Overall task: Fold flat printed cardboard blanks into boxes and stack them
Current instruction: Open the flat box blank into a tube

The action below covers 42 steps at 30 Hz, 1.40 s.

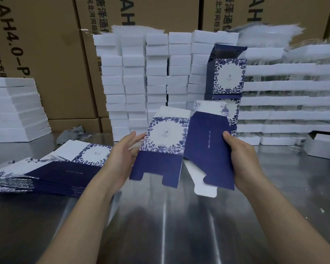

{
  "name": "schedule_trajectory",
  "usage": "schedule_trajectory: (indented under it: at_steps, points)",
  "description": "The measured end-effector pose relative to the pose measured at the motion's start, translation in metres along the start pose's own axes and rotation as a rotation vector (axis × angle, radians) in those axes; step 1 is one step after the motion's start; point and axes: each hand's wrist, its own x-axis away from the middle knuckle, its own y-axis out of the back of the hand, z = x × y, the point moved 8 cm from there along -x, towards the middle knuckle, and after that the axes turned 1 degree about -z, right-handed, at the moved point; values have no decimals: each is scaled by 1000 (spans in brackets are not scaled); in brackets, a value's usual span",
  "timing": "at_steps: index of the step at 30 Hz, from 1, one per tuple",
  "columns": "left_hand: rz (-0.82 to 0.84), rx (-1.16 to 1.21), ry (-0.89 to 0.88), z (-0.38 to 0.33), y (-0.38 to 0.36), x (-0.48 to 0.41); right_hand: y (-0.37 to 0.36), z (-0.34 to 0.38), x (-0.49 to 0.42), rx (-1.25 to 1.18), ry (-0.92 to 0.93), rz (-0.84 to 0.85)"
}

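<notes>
I hold one blue-and-white printed cardboard blank (181,145) above the steel table, opened into an angle. Its floral panel faces me on the left, its plain navy panel on the right, and loose flaps hang at the bottom. My left hand (122,157) presses against the left edge of the floral panel with fingers spread. My right hand (240,161) grips the right edge of the navy panel, thumb on top. A pile of flat blanks (51,172) lies on the table to my left. Folded boxes (228,80) stand stacked behind the blank at the centre right.
White foam blocks (147,77) are stacked in columns at the back, and more (13,109) at the far left. Trays with white inserts (286,98) fill the right. Brown shipping cartons (46,44) form the back wall. A small white box (322,147) sits at the right on the steel table (170,225).
</notes>
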Motion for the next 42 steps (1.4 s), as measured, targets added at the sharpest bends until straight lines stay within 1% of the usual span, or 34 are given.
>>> schedule_trajectory:
  at_steps: [2,4,7,10,11,13,14,16,19,22,24,27,30,33,36,39,42]
  points:
    - [103,-33,-18,-2,-7,3,1,2,0,-31,0,-6]
    - [148,-95,-44,-4,-14,6,-3,5,2,-47,13,23]
    - [122,-139,-37,-1,-18,9,-10,11,6,-36,27,85]
    - [109,-87,31,7,-19,9,-28,18,16,-6,71,206]
    - [112,-90,50,9,-19,9,-36,19,21,19,86,255]
    - [193,-152,95,15,-27,10,-51,19,32,103,118,339]
    - [228,-179,116,18,-31,10,-56,17,36,150,142,367]
    - [238,-204,134,21,-36,10,-64,13,41,282,226,396]
    - [231,-233,124,24,-40,9,-70,11,50,509,405,373]
    - [206,-237,125,29,-39,6,-76,7,55,612,506,361]
    - [229,-263,138,32,-40,6,-79,5,58,650,547,372]
    - [211,-315,132,35,-40,6,-83,5,61,615,581,388]
    - [103,-341,91,34,-31,3,-80,14,61,456,621,344]
    - [50,-296,58,29,-21,-1,-71,31,61,324,670,247]
    - [-15,-199,21,19,-8,-5,-56,48,62,217,722,107]
    - [-87,-104,3,13,3,-6,-47,56,62,242,756,18]
    - [-143,-52,-6,13,11,-8,-51,55,65,385,806,40]
